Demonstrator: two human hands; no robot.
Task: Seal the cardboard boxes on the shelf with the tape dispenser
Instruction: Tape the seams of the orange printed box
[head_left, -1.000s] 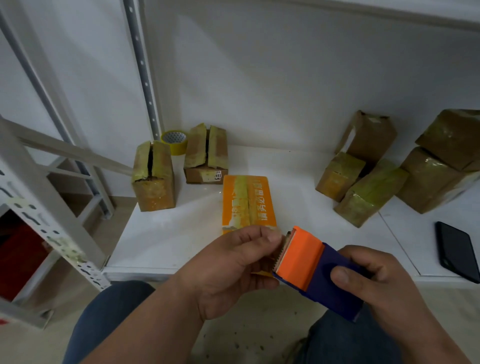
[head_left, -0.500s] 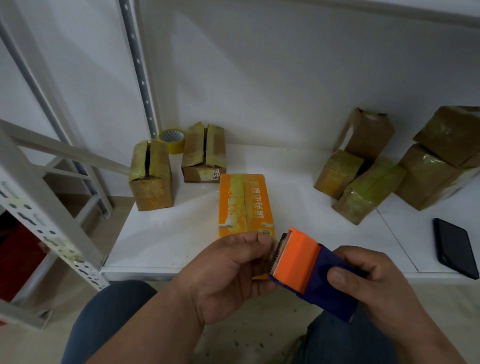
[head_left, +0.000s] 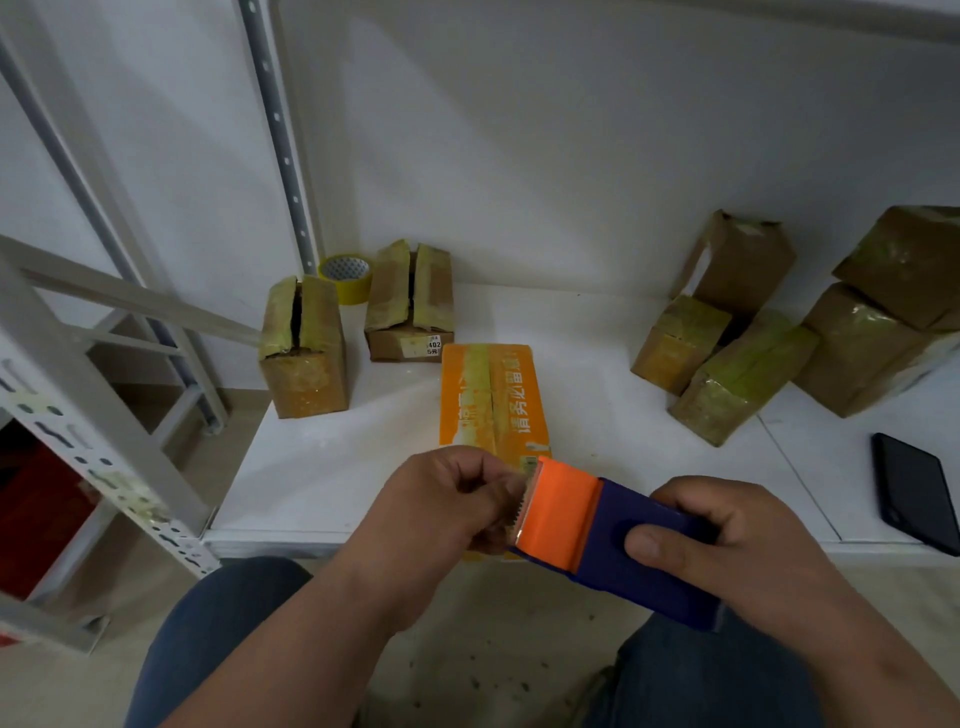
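Observation:
My right hand (head_left: 737, 551) grips the blue body of an orange-and-blue tape dispenser (head_left: 597, 540), held in front of the shelf's front edge. My left hand (head_left: 441, 514) has its fingers curled at the dispenser's toothed blade, pinching at the tape end there; the tape itself is barely visible. Just behind the hands an orange box (head_left: 491, 400) lies flat on the white shelf (head_left: 322, 467), its near end hidden by my hands. Two brown boxes with split tops stand at the back left: one (head_left: 304, 353) nearer, one (head_left: 410, 306) farther.
A yellow tape roll (head_left: 345, 275) sits in the back left corner. Several taped brown boxes (head_left: 748, 374) are piled at the right. A black phone (head_left: 914, 491) lies at the shelf's right front. A grey perforated upright (head_left: 98, 457) stands at the left.
My left hand's fingers have curled tighter at the dispenser's blade. Both hands and the dispenser stay at about the same spot in front of the orange box.

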